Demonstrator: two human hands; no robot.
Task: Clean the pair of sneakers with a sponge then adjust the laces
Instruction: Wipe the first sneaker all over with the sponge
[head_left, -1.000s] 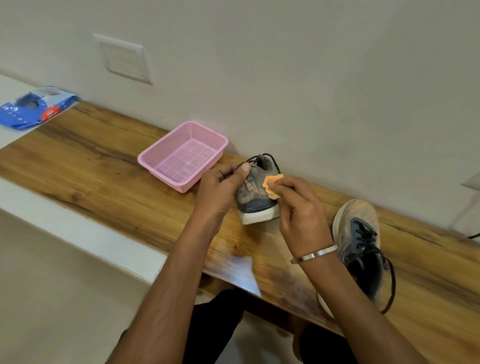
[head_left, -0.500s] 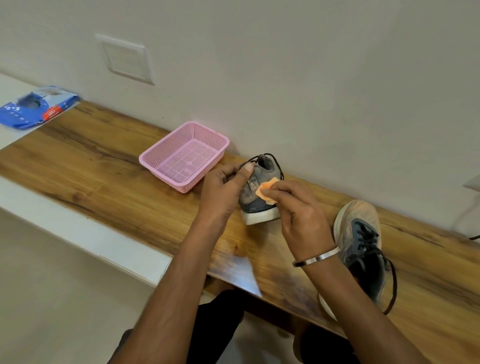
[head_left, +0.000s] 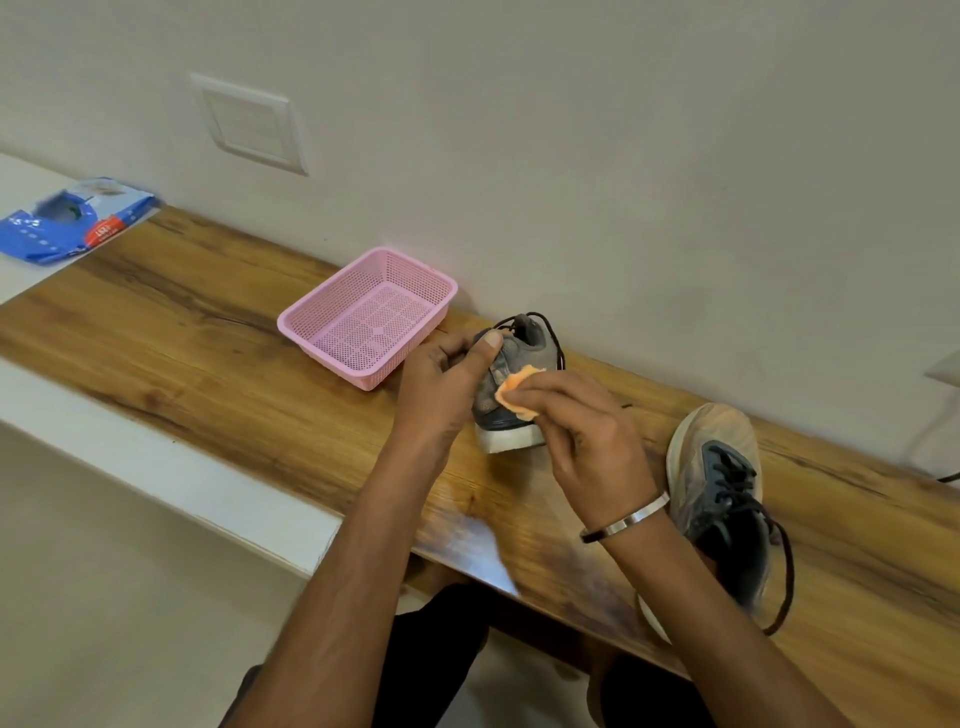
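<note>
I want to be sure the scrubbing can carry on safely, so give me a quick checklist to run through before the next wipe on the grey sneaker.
1. Grey sneaker steadied: ok, the left hand grips it with the thumb on top.
2. Sponge in hand and on the shoe: ok, the right hand presses it to the side.
3. Sneaker resting on the wooden shelf: ok, its white sole sits on the wood.
4. Laces clear of the sponge: ok, they loop at the far end.
5. Second sneaker out of the way: ok, it lies apart under the right forearm.
6. Sponge wet enough: cannot tell.
</note>
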